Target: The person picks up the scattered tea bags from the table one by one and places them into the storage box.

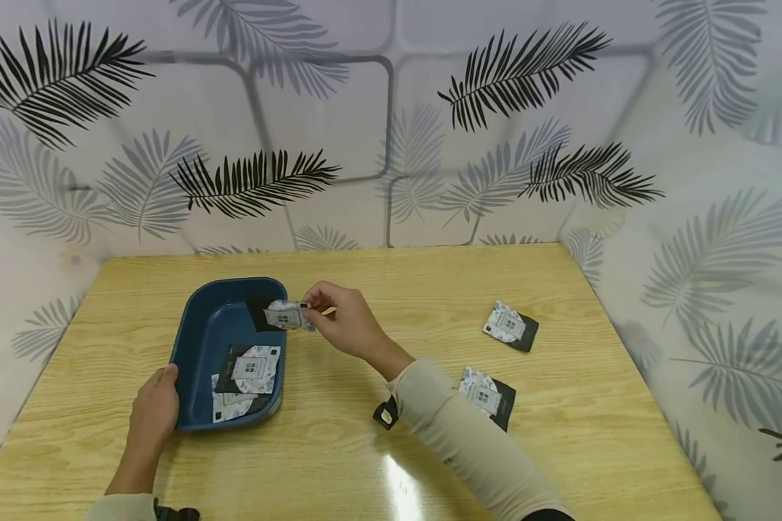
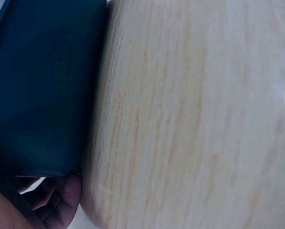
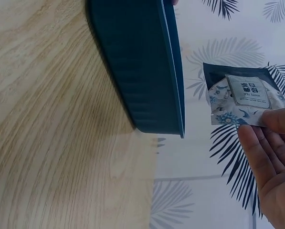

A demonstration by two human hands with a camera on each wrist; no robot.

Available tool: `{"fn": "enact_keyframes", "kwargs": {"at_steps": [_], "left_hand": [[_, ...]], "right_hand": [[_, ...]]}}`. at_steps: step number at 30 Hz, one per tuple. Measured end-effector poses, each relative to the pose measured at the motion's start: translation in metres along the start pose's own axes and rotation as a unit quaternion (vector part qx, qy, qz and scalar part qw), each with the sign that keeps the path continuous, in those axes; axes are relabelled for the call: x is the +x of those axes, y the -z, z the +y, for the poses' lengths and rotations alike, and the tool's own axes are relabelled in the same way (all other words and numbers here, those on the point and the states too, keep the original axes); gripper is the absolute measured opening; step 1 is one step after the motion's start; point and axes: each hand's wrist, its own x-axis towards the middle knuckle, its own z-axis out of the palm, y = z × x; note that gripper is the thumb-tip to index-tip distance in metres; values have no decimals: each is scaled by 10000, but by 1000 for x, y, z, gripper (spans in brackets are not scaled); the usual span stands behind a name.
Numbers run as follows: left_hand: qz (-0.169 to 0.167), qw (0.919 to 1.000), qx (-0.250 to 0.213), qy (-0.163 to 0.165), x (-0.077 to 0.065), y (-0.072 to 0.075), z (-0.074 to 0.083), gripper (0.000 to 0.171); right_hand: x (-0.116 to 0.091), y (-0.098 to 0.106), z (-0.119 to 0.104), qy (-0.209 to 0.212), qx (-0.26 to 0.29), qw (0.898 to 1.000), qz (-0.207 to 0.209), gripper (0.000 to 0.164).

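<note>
Between thumb and fingers my right hand pinches a white tea sachet by one end, over the right rim of a blue plastic bin. In the right wrist view the sachet shows blue flowers, a dark band and a printed label, with the right hand at its edge. My left hand grips the bin's near left rim, thumb on top. Its fingers curl at the bin's edge in the left wrist view. Inside the bin, matching tea sachets lie overlapped.
Two more sachets lie on the right of the wooden table: one farther back, one nearer beside the right sleeve. A small black item with a pale green mark is partly hidden by that sleeve. Leaf-patterned covering stands behind.
</note>
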Motion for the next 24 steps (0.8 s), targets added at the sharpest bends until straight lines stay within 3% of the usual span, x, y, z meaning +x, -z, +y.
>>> {"fn": "enact_keyframes", "kwargs": {"at_steps": [9, 24], "left_hand": [[12, 10000, 10, -26, 2, 1, 0, 73], [76, 10000, 31, -50, 1, -1, -1, 72]], "right_hand": [[5, -8, -3, 186, -91, 9998, -12, 7], [9, -25, -12, 148, -152, 9995, -230, 8]]}}
